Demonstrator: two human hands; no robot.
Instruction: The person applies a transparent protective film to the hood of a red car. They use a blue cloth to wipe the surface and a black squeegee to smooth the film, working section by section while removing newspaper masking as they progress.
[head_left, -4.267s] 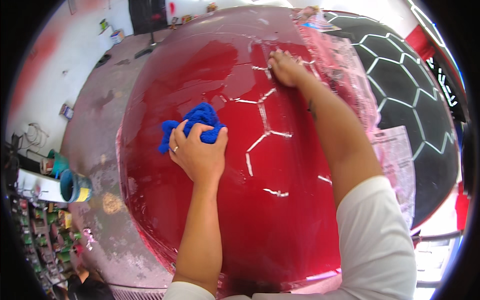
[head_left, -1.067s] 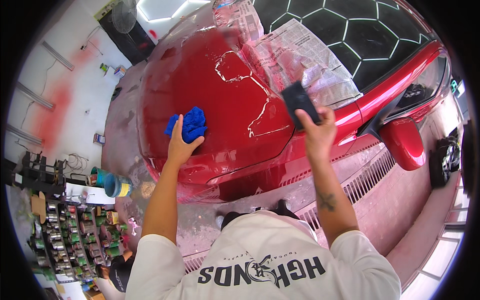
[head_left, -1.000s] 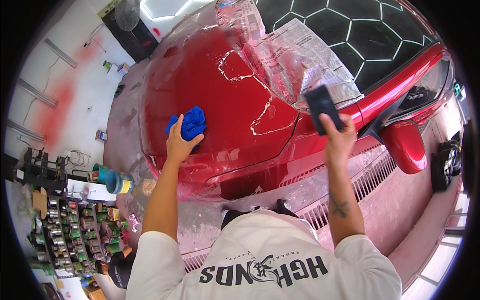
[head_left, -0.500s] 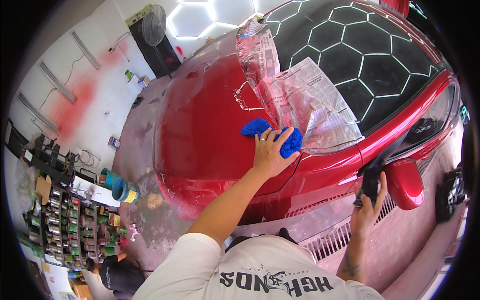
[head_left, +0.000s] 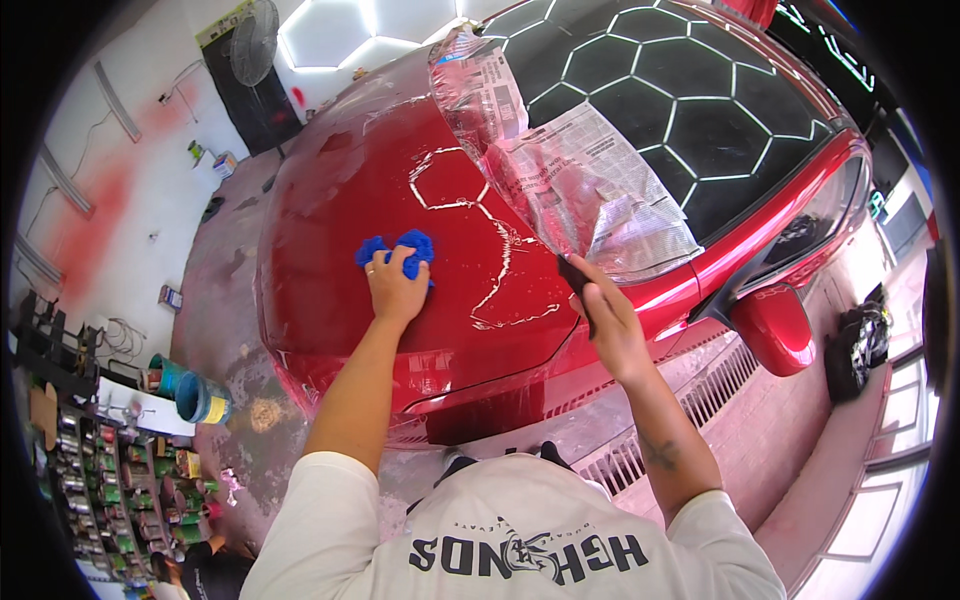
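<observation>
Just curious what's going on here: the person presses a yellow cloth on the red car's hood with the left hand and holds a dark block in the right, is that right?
Not quite: the cloth is blue, not yellow, as the head view shows. The left hand presses it on the red hood, and the right hand holds a dark block.

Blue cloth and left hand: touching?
Touching. The head view shows the left hand pressed flat on the blue cloth on the red car hood, fingers overlapping it.
</observation>
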